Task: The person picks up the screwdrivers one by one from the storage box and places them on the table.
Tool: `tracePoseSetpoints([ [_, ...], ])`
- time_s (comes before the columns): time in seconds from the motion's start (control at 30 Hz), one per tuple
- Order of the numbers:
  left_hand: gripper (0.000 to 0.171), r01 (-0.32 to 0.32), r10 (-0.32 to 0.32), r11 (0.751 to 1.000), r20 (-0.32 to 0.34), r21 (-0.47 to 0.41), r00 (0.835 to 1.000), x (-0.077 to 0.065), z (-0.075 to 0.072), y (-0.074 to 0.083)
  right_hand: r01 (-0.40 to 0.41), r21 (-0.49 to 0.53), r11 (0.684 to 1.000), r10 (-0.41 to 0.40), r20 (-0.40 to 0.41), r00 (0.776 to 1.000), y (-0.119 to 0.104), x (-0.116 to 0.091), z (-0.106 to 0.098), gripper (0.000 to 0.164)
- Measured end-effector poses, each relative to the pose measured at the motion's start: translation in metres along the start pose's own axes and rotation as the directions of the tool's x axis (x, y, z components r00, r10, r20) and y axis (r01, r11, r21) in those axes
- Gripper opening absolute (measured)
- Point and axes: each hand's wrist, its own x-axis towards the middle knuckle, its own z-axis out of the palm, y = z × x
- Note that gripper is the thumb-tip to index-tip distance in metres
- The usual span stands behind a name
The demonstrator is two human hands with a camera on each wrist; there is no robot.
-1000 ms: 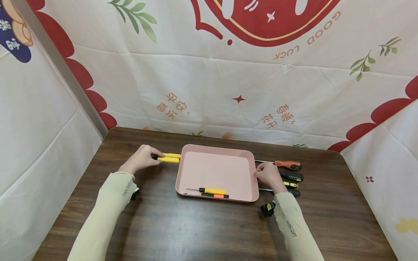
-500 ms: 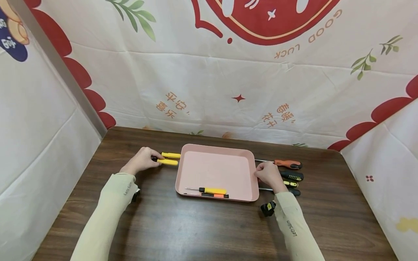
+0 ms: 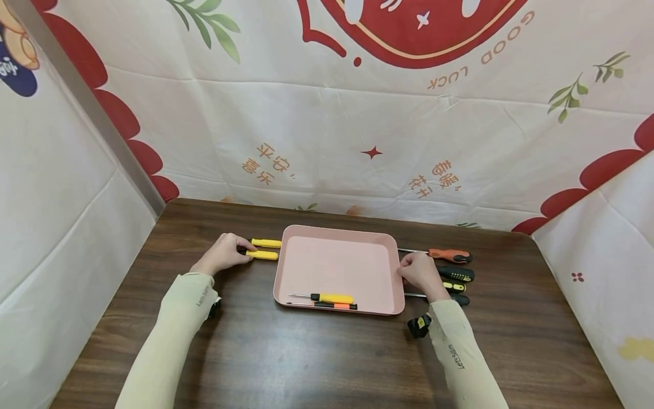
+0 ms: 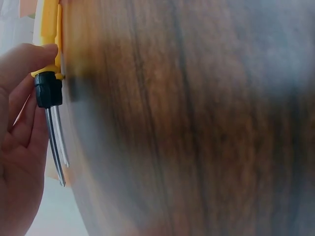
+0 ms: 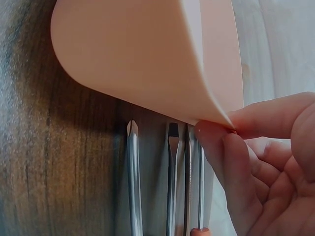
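Note:
My left hand (image 3: 223, 253) pinches a yellow-handled screwdriver (image 3: 263, 255) beside the tray's left edge. Just beyond it lies a second yellow-handled screwdriver (image 3: 266, 243), roughly parallel. The left wrist view shows the thumb on a yellow handle (image 4: 48, 22), with a black collar (image 4: 47, 89) and two metal shanks side by side. On the other side, my right hand (image 3: 420, 274) grips the right rim of a shallow pink tray (image 3: 337, 261) between thumb and finger. Inside the tray, along its near wall, lie a yellow-and-black screwdriver (image 3: 334, 298) and a slim black-and-orange screwdriver (image 3: 334, 305).
Right of the tray lie several larger screwdrivers: one with an orange handle (image 3: 449, 255), a black one (image 3: 457, 274), a yellow-and-black one (image 3: 453, 287) and another black one (image 3: 460, 299). Their shanks point at the tray. A printed cloth (image 3: 327, 125) hangs behind the wooden table (image 3: 306, 363).
My left hand has shifted slightly toward me with the nearer yellow-handled screwdriver, widening the gap to the farther one. The right hand and tray have stayed in place.

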Motion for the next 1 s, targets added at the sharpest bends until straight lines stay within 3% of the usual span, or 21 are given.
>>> tracePoseSetpoints([
  [0.6,0.017,0.029,-0.030,0.999,-0.011,-0.037,1.000,0.001,0.006,-0.008,-0.016,0.013,1.000,0.015,0.010,1.000,0.000,0.002,0.001,0.015],
  [1.0,0.021,0.007,-0.009,0.999,-0.028,-0.054,1.000,0.004,0.012,-0.008,-0.019,0.004,1.000,0.019,0.006,1.000,0.002,0.002,0.001,0.015],
])
